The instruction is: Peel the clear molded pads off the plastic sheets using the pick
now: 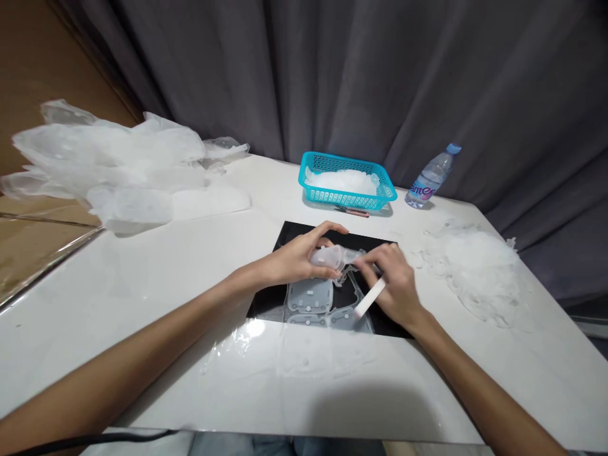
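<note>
Between the fingers and thumb of my left hand is a translucent, moulded, flexible-looking piece, lifted at its near side over the black mat. My right hand is closed, its fingertips at the right end of that piece. A white stick-like tool is also held in the right hand, pointing down toward me; its far end is hidden by the fingers. Under both hands a clear moulded sheet with rounded panels and an open gap lies on the mat and runs over its front edge.
A blue basket of translucent pieces stands at the back, a pinkish cutter before it. A water bottle is to its right. Clear scraps lie right; a large pile of translucent sheets lies left. A black cable crosses the front edge.
</note>
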### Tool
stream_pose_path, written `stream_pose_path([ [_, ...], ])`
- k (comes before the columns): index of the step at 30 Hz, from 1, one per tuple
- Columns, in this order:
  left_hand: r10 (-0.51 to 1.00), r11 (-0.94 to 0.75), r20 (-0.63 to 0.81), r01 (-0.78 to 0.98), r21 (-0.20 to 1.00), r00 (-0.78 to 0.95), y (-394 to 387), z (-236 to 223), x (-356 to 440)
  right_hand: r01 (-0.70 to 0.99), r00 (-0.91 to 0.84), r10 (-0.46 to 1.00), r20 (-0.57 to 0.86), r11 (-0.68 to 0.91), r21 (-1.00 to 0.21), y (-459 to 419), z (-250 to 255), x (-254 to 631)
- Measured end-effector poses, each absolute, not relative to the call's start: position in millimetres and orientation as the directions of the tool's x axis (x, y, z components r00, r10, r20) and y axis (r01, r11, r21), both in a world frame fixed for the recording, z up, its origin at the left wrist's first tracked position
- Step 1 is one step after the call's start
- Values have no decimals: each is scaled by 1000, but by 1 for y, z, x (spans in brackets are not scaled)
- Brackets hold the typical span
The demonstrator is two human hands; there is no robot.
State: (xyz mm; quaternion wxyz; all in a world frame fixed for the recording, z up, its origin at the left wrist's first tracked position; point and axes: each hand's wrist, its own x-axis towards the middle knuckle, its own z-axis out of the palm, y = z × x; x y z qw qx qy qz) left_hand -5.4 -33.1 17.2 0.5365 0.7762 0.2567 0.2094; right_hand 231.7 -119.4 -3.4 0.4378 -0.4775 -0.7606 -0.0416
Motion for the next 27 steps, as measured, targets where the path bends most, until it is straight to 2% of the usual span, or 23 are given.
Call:
stream_pose_path([
  [2,615,-316,4,242,917,788,-32,15,-7,704,175,743,646,364,-610,-106,0,247],
  [4,602,-323,-37,286,902,797,-31,14,-9,561,417,731,540,261,-786,-93,-2,264],
  [5,598,-320,-48,293,901,800,-30,14,-9,473,469,747,471,237,-848,-88,-5,272],
  [7,600,-312,-50,291,905,798,-27,15,-9,331,464,815,348,205,-921,-84,-11,282],
  [9,605,-295,-54,286,912,795,-24,16,-9,275,403,862,307,206,-939,-87,-14,283],
  [12,624,-312,-45,302,900,780,-22,20,-9,324,330,863,383,277,-904,-97,-7,272],
  [16,806,-528,286,412,743,519,-31,31,-4,420,318,810,493,347,-839,-113,2,244],
  [17,816,-537,315,434,724,485,-35,33,-1,436,312,799,514,360,-825,-117,3,235],
  [18,824,-508,276,428,747,495,-40,36,2,445,284,800,528,378,-812,-121,3,227],
  [20,797,-349,76,354,868,600,-48,37,8,450,114,845,522,425,-786,-128,3,212],
  [21,765,-254,-6,310,916,644,-51,36,11,457,-1,870,493,439,-774,-130,4,207],
  [23,717,-129,-77,242,962,692,-53,31,14,485,-156,899,409,431,-761,-131,5,205],
  [24,708,-105,-86,226,969,700,-52,27,14,503,-160,909,386,411,-760,-130,5,208],
  [27,709,-116,-92,245,962,699,-45,15,11,538,-4,915,403,342,-770,-119,1,224],
])
